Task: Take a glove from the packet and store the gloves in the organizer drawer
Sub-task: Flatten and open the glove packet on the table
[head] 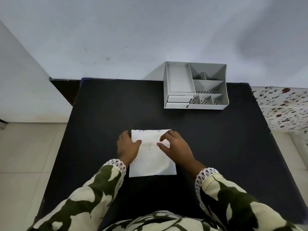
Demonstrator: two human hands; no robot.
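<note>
Head view, looking down: black desk point(103, 105) fills the mid frame, its far edge against a pale wall point(133, 30) at the top, left edge running diagonally from upper centre-left down to lower left, right edge slanting down to lower right. Tiled floor point(25, 155) shows beyond the left edge; a speckled surface point(283, 107) sits past the right edge, upper right.

White glove packet point(150, 164) lies flat on the desk, centre of frame, nearer the person than the far edge, w/ faint blue print along its top edge. Both hands are on it. Left hand point(127, 146) rests at the packet's upper-left edge, fingers loosely spread, thumb laid over the paper; palm partly off the side on the desk. Right hand point(175, 147) is over the upper-right part, fingers curled w/ thumb and forefinger narrowly apart, tips touching the paper. Can't tell whether either one really pinches it. No glove visible outside the packet.

Grey organizer point(195, 85) stands upper right of centre, at the far edge, back to the wall, well apart from the packet. Open compartments on top; two small drawers point(179, 100) stacked at its lower-left front, both look closed.

Open room: bare desk all round the packet, esp. betw. packet and organizer, plus wide strips left & right. Patterned green-and-cream sleeves point(83, 197) w/ lace cuffs cover the near desk edge at frame bottom.
</note>
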